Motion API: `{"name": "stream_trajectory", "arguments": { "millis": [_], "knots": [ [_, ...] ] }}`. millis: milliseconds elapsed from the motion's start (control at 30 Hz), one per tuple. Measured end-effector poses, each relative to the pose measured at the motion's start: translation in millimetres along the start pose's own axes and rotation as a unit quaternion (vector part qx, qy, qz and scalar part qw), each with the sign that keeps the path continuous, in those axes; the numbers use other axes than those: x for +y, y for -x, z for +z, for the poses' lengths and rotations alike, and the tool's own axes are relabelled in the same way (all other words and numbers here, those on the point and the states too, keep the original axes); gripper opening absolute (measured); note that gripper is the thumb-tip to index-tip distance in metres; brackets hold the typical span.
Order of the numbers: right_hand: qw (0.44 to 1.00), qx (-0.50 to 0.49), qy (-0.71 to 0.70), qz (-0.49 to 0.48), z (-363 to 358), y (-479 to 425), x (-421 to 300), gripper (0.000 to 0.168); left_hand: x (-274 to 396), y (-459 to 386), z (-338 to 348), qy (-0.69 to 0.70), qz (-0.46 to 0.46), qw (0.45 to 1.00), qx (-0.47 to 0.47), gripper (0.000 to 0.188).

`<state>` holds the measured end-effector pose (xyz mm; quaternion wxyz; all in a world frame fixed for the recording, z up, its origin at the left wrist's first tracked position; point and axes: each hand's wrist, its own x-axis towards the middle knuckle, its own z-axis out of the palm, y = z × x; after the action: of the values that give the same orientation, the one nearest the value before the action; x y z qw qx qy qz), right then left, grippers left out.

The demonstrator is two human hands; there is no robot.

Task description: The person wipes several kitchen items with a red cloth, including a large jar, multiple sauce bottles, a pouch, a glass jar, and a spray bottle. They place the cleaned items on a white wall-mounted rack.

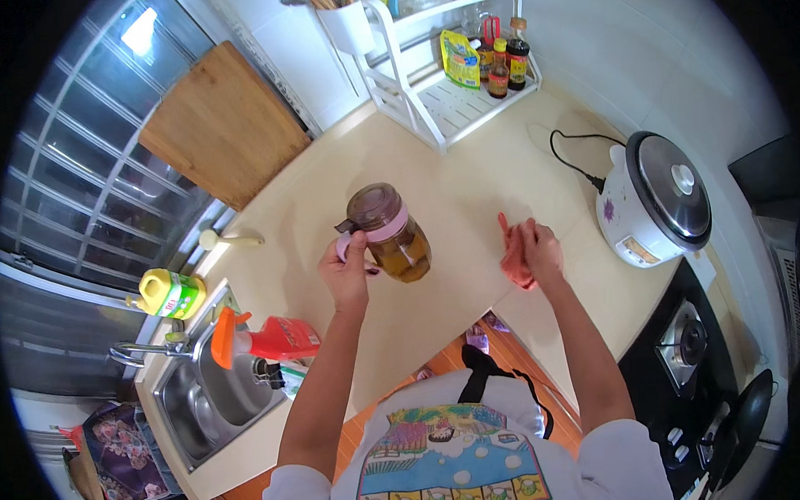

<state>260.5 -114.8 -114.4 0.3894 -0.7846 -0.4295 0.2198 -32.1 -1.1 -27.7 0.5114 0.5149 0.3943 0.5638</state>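
Observation:
My left hand [346, 268] grips the pink handle of a clear oil jar [400, 243], which has a brownish lid, a pink collar and yellow-brown liquid inside. The jar is tilted, and I cannot tell whether its base touches the counter. To the right, my right hand [542, 250] holds a bunched red cloth [518, 256] at the countertop [451, 208]. A corner of the cloth sticks up past my fingers.
A white rack [428, 110] bears sauce bottles [498, 71] and a yellow pouch [461, 59]. A rice cooker [636, 202] stands right, above a gas stove [668, 366]. Left are a sink [233, 381], a red spray bottle [284, 338], a yellow detergent jug [171, 294] and a wooden cutting board [227, 124].

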Motion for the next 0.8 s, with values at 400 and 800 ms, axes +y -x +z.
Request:
{"name": "stream_trajectory", "arguments": {
  "millis": [400, 800],
  "knots": [
    [0.925, 0.001, -0.378, 0.035, -12, -14, -41, 0.034, 140, -32, 61, 0.221, 0.087, 0.968, -0.086, 0.031],
    [0.759, -0.276, -0.581, -0.104, -91, 13, -258, 0.040, 169, -31, 82, 0.283, -0.052, 0.944, -0.162, 0.046]
  ]
}}
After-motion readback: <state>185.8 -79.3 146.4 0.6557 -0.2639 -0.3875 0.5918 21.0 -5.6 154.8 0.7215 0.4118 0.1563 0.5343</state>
